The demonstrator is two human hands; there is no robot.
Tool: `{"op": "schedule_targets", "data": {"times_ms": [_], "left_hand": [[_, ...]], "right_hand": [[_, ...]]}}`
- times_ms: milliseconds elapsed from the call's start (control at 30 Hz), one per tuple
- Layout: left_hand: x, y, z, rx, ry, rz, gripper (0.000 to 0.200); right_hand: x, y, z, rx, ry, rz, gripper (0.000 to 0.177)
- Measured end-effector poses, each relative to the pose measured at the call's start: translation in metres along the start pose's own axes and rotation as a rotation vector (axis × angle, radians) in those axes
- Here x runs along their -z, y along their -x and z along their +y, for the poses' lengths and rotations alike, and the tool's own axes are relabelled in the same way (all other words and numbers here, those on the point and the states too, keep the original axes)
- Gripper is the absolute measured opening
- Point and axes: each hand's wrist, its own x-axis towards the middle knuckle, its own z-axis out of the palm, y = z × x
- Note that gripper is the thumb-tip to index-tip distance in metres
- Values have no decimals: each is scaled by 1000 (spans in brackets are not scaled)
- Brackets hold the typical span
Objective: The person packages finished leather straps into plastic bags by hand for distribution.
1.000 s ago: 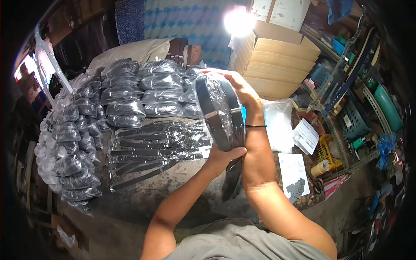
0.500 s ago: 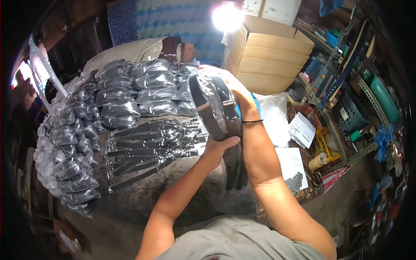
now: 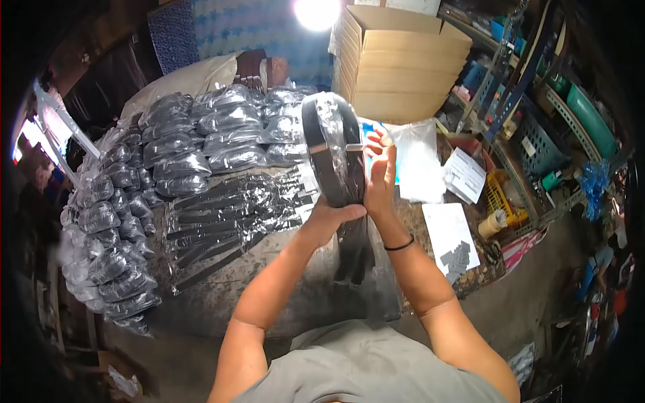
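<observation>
A bundle of black belts [image 3: 324, 171] in clear plastic is folded over in a loop at the middle, its loose ends hanging below. My left hand [image 3: 329, 220] grips the bundle low on the loop, thumb across the front. My right hand [image 3: 381, 176] is upright against the bundle's right side, with its fingers raised and apart and its wrist near the left thumb. On the table to the left lie flat black belts in clear plastic [image 3: 222, 218]. Behind them, bagged black bundles [image 3: 232, 121] are stacked in rows.
More bagged bundles [image 3: 111, 269] are piled at the left. Cardboard boxes [image 3: 406, 74] stand at the back. Clear plastic bags [image 3: 418, 164], a paper with small grey pieces [image 3: 447, 232] and a yellow basket [image 3: 504, 195] are at the right, beside shelving with a dark crate [image 3: 537, 151].
My right hand has come down from the top of the loop to the bundle's right side, and its fingers have opened. My left hand keeps its grip. The view has shifted slightly.
</observation>
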Motion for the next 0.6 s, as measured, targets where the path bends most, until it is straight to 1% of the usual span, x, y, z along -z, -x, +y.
{"op": "schedule_targets", "data": {"times_ms": [33,67,100,133,200,233,300,367,400,433,467,500,533,567,600], "left_hand": [[0,0,0,-43,-34,-54,43],[-2,0,-1,-89,2,-72,41],[-3,0,-2,-70,-3,-66,41],[-4,0,-4,-101,-9,-57,42],[-9,-2,-8,-143,-1,-51,43],[-11,-3,-10,-124,-5,-56,43],[-18,-7,-13,-174,17,-42,43],[-27,-8,-13,-156,31,-27,41],[-27,-11,-13,-174,-38,19,40],[-27,-13,-13,-194,-107,65,40],[-26,-16,-14,-230,-103,69,39],[-28,-17,-11,-229,-108,66,39],[-31,-17,-6,-237,-182,118,38],[-35,-18,-3,-245,-259,168,38],[-37,-19,-6,-284,-301,176,28]], "right_hand": [[2,1,-3,29,53,34,78],[5,2,-4,38,114,25,75],[9,2,-5,44,174,17,72],[11,2,-6,5,181,8,67],[16,2,-5,-18,145,-31,67],[19,2,-3,-12,136,-44,67],[26,0,-2,1,123,-36,66],[41,-2,-5,-6,204,27,61],[51,3,-21,-131,156,56,50],[67,15,-23,-169,136,68,44],[85,29,-27,-203,116,78,37],[99,51,-36,-411,-85,38,36],[108,76,-46,-613,-290,-4,36],[109,103,-53,-871,-520,-34,43],[106,125,-52,-1122,-758,-64,51]]}}
